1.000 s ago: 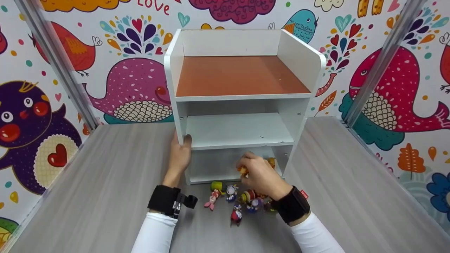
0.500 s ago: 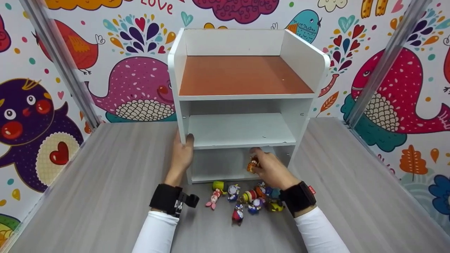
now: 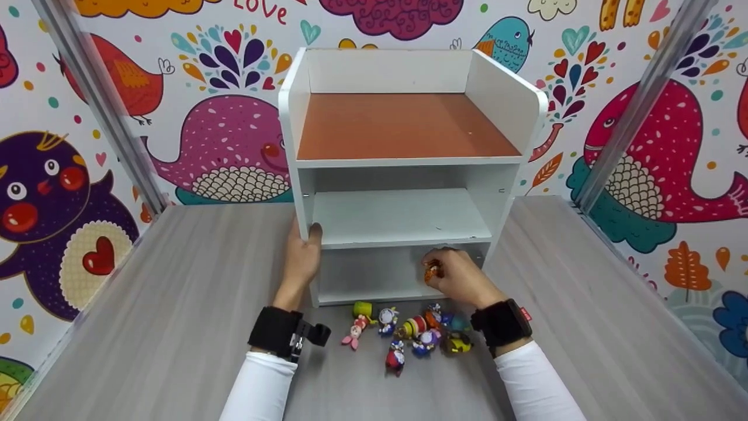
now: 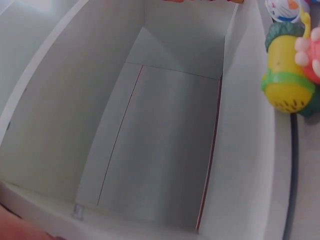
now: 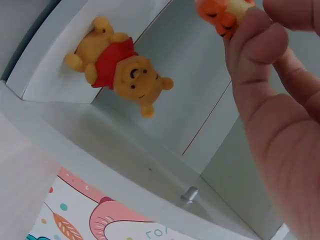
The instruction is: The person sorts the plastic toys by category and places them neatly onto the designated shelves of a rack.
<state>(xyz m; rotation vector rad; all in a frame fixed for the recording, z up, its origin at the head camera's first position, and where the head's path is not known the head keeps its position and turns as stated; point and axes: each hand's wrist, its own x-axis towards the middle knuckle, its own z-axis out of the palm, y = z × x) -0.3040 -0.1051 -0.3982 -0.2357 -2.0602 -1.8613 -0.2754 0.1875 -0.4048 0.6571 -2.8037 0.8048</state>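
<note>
My left hand (image 3: pixel 302 257) grips the left side panel of a small white shelf unit (image 3: pixel 409 240), its thumb on the front edge. At the opening of the bottom compartment, my right hand (image 3: pixel 464 278) pinches an orange tiger figurine (image 3: pixel 433 270). The right wrist view shows only part of that tiger at the fingertips, at the top. A yellow bear figurine (image 5: pixel 112 62) in a red shirt stands at the right end of the bottom shelf, near the side panel; my right hand hides it in the head view.
Several small figurines lie on the floor before the unit, among them a pink one (image 3: pixel 354 333), a yellow-green one (image 3: pixel 363 309) and a red-and-blue one (image 3: pixel 395 358). The orange-brown top (image 3: pixel 403 126) has raised sides. Patterned walls (image 3: pixel 222 117) stand behind.
My right hand has moved to the right with the tiger figurine along the bottom shelf, uncovering more floor figurines. The bear is now hidden behind it in the head view. The left hand keeps its grip.
</note>
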